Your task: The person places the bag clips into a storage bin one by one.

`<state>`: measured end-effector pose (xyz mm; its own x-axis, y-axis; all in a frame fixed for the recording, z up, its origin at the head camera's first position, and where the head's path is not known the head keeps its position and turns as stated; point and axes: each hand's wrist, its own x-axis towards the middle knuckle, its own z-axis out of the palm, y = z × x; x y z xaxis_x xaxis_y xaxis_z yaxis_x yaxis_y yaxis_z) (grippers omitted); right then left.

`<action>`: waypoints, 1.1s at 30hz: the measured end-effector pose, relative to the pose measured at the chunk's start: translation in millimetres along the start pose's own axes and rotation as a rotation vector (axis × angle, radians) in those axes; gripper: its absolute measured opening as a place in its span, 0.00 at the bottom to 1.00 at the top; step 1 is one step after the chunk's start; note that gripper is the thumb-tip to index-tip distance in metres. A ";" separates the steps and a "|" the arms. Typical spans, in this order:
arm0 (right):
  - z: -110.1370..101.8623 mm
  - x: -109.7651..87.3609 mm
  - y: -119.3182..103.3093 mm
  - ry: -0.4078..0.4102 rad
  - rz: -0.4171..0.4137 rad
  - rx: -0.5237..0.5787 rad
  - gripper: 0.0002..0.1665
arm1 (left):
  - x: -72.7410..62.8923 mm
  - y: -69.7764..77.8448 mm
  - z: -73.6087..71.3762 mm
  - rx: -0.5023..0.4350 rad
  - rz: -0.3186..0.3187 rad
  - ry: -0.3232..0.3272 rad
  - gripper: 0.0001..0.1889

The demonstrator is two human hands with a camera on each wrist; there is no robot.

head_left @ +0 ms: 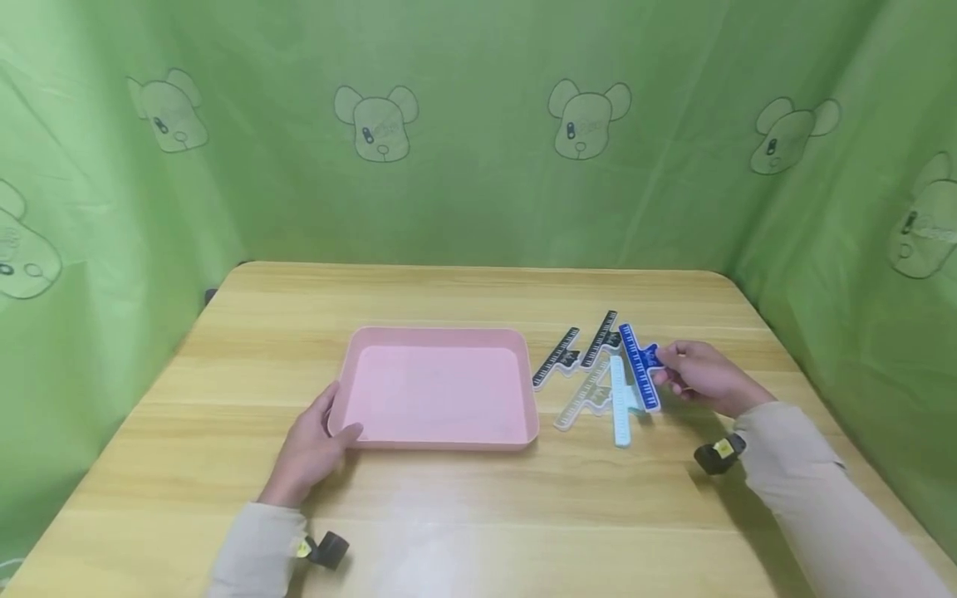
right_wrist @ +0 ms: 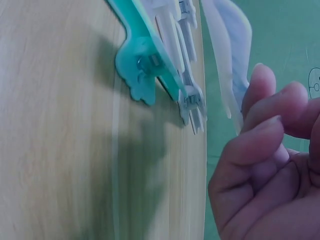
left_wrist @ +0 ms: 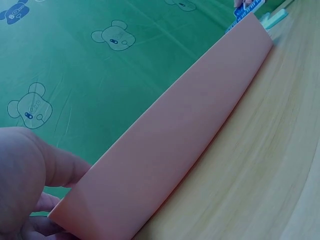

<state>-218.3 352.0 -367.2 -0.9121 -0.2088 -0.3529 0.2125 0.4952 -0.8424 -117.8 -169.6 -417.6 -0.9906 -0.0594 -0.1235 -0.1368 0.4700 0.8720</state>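
A blue clip (head_left: 640, 370) with a piano-key pattern is pinched in my right hand (head_left: 703, 374), raised off the table. The right wrist view shows its pale underside (right_wrist: 235, 45) at my fingertips. Below and left of it lie a light-blue clip (head_left: 620, 407), a clear clip (head_left: 579, 399) and two black clips (head_left: 601, 340), all with key patterns. My left hand (head_left: 310, 444) grips the pink tray (head_left: 434, 445) at its front left corner, thumb over the rim. In the left wrist view the tray's side wall (left_wrist: 170, 130) hides most of the clips.
The wooden table (head_left: 449, 531) carries the tray left of the clips. A green curtain (head_left: 478, 208) with bear-head drawings surrounds its back and sides. Small dark devices (head_left: 720, 454) are strapped at both wrists.
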 end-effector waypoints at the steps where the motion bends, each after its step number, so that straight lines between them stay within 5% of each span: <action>1: 0.7 0.1 -0.5 -0.002 -0.004 0.002 0.17 | -0.1 0.0 -0.1 0.001 0.003 -0.001 0.42; 21: 10.1 7.3 -5.9 -0.036 -0.038 0.036 0.18 | 0.1 -0.2 -4.2 0.044 0.028 -0.046 0.55; 33: 13.6 10.8 -11.7 -0.048 -0.054 0.020 0.17 | 0.2 1.2 -4.3 0.051 0.027 -0.023 0.54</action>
<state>-225.9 332.5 -366.6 -0.9045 -0.2757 -0.3254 0.1705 0.4655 -0.8685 -118.2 -172.9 -414.6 -0.9934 -0.0260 -0.1116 -0.1090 0.5154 0.8500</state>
